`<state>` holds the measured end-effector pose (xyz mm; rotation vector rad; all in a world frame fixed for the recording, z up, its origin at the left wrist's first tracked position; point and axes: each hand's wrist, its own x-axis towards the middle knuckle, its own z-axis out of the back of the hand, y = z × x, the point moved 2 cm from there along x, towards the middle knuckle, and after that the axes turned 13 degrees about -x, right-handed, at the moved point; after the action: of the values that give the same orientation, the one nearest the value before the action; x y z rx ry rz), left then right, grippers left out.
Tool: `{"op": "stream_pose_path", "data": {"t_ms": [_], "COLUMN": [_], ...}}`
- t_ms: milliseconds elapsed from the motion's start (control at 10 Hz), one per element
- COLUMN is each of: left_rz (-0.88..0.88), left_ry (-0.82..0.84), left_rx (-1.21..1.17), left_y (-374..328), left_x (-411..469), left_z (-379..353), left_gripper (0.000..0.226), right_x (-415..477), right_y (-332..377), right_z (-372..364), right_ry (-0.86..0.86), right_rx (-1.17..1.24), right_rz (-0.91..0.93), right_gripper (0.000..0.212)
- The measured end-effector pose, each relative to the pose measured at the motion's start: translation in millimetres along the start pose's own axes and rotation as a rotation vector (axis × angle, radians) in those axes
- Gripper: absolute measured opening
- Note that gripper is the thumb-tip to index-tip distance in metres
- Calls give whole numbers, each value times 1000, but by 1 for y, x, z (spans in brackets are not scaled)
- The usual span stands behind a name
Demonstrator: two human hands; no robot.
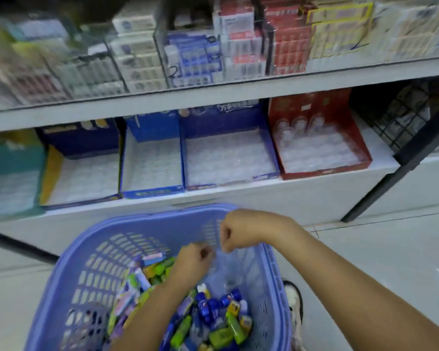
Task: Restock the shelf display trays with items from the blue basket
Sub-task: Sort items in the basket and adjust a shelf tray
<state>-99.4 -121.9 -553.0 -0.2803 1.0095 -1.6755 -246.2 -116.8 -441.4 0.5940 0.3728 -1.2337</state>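
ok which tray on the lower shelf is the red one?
The rightmost tray, beside the black wire rack. Its walls and back panel are red; the other trays on that shelf are blue, yellow-sided or teal.

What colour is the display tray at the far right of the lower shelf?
The tray is red, seen best in the head view.

Count log, your view:
- 1 blue basket.
- 2 hands: your left hand and right hand.
- 1 clear plastic piece.
- 5 display trays, 1 each: teal tray, yellow-sided tray, blue tray, dark-blue tray, red tray.
- 2 shelf boards: upper board, lower board.
- 1 shoe.
- Small packets: too many and too blurred for you to count.
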Motion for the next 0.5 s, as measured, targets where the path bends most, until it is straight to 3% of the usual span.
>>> {"op": "stream_pose_path", "data": {"t_ms": [100, 200, 300, 400, 500], "left_rz": [110, 131, 185, 204, 159], "left_ry": [133, 152, 127, 110, 76], "left_rx": [15, -34, -53, 76, 158], "left_y": [46, 71, 95, 112, 120], "left_x": [10, 25, 40, 50, 57], "left_z": [-23, -33, -44, -56, -68], "left_gripper": [23, 21, 38, 55, 51], "right_x": [35, 68, 99, 124, 134], "right_y": [14, 16, 13, 4, -5], "right_z": [-46, -85, -125, -154, -174], "right_ry": [98, 245, 441, 610, 541], "right_rx": [-84, -19, -59, -26, -32], "right_rz": [-84, -169, -296, -418, -466], "right_gripper": [19, 25, 18, 21, 36]}}
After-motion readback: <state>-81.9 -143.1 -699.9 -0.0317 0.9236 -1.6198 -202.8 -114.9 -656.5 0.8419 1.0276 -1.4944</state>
